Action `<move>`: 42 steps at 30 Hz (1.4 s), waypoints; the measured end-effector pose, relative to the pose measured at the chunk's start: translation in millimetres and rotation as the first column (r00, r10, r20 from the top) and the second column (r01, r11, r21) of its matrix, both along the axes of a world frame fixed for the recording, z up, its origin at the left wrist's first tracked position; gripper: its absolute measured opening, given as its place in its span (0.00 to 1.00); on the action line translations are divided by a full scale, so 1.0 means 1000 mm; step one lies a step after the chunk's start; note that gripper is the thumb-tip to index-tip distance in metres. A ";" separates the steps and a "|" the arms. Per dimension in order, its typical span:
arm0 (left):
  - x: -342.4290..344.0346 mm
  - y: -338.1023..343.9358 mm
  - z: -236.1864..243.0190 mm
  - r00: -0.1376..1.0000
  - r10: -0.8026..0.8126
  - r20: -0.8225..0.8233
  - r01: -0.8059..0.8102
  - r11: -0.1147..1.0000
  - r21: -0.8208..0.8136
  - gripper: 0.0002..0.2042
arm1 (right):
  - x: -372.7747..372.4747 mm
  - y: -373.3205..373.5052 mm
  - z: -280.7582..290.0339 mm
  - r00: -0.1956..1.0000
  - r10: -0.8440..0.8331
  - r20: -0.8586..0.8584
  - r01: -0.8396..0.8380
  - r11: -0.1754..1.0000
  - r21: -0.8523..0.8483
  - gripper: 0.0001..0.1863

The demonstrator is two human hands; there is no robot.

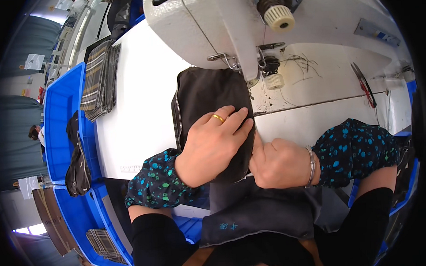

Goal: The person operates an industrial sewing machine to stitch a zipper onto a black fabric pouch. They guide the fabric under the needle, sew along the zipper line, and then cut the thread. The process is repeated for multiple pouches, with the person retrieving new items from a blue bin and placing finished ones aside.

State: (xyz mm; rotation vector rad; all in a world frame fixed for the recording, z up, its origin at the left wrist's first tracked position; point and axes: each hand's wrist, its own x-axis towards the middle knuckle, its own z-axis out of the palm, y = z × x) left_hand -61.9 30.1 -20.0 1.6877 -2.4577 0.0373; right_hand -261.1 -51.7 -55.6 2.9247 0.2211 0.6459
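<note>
A black fabric piece with a zipper [207, 93] along its left edge lies on the white sewing table [137, 112], its far end under the head of the white sewing machine [209, 25]. My left hand [213, 144], with a gold ring, lies flat on top of the fabric with fingers spread. My right hand [279, 162], with a metal bracelet, grips the fabric's right edge at the table's front, fingers curled closed. Both forearms wear dark sleeve covers with blue-green spots.
A stack of plaid fabric pieces [98, 80] lies at the table's far left. Blue plastic bins [62, 110] stand to the left, with a dark piece draped over a rim. Scissors with red handles [364, 85] and loose threads lie right of the machine.
</note>
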 end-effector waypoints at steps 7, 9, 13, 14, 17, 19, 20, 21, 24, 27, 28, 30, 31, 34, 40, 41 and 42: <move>0.012 -0.025 -0.006 0.999 0.044 -0.032 -0.046 0.997 -0.065 0.21 | 0.013 -0.020 -0.013 0.996 -0.079 0.048 0.078 0.997 0.017 0.11; 0.017 -0.031 -0.007 0.998 0.053 -0.025 -0.055 0.994 -0.094 0.19 | 0.020 -0.028 -0.017 0.994 -0.075 0.078 0.074 0.997 0.022 0.10; 0.029 -0.043 -0.013 0.998 0.063 -0.006 -0.064 0.991 -0.120 0.17 | 0.027 -0.040 -0.016 0.994 -0.094 0.062 0.092 0.995 0.029 0.10; 0.032 -0.045 -0.015 0.997 0.075 -0.008 -0.075 0.991 -0.115 0.17 | 0.029 -0.042 -0.016 0.993 -0.101 0.059 0.099 0.995 0.031 0.10; 0.038 -0.050 -0.013 0.995 0.094 -0.014 -0.095 0.990 -0.100 0.19 | 0.034 -0.047 -0.017 0.991 -0.120 0.058 0.117 0.992 0.041 0.10; 0.043 -0.051 -0.013 0.995 0.095 -0.003 -0.095 0.990 -0.108 0.20 | 0.036 -0.050 -0.018 0.989 -0.133 0.063 0.130 0.990 0.052 0.11; 0.043 -0.054 -0.014 0.995 0.098 -0.023 -0.099 0.990 -0.101 0.20 | 0.035 -0.052 -0.016 0.989 -0.129 0.076 0.124 0.990 0.070 0.11; 0.044 -0.054 -0.015 0.994 0.097 -0.041 -0.101 0.990 -0.095 0.20 | 0.034 -0.052 -0.015 0.988 -0.128 0.089 0.120 0.989 0.087 0.11; 0.043 -0.050 -0.010 0.993 0.097 -0.070 -0.103 0.991 -0.082 0.20 | 0.031 -0.046 -0.025 0.977 -0.202 0.073 0.192 0.973 0.127 0.08; 0.033 -0.036 -0.004 0.970 0.114 -0.216 -0.132 0.989 -0.071 0.25 | 0.032 -0.048 -0.021 0.984 -0.179 0.003 0.168 0.930 0.327 0.07; 0.028 -0.035 -0.002 0.959 0.084 -0.271 -0.110 0.990 -0.083 0.24 | 0.032 -0.047 -0.027 0.977 -0.214 0.002 0.194 0.886 0.421 0.05; 0.018 -0.026 0.012 0.931 0.092 -0.354 -0.127 0.989 -0.076 0.18 | 0.040 -0.044 -0.026 0.975 -0.213 -0.058 0.205 0.774 0.600 0.07; 0.017 -0.022 0.018 0.938 0.069 -0.340 -0.099 0.993 -0.072 0.18 | 0.042 -0.043 -0.029 0.980 -0.200 0.016 0.134 0.712 0.690 0.08; 0.011 -0.016 0.017 0.954 0.063 -0.294 -0.089 0.993 -0.076 0.30 | 0.039 -0.046 -0.025 0.993 -0.119 0.000 0.067 0.563 0.824 0.11; 0.006 -0.010 0.024 0.970 0.138 -0.202 -0.161 0.982 -0.102 0.29 | 0.042 -0.050 -0.022 0.994 0.098 0.055 -0.070 0.158 0.985 0.11; 0.005 -0.009 0.024 0.971 0.159 -0.177 -0.179 0.978 -0.103 0.28 | 0.043 -0.051 -0.023 0.992 0.098 0.082 -0.097 0.157 0.983 0.11; 0.001 -0.010 0.023 0.964 0.173 -0.201 -0.203 0.969 -0.141 0.24 | 0.043 -0.052 -0.024 0.989 0.097 0.109 -0.123 0.157 0.980 0.11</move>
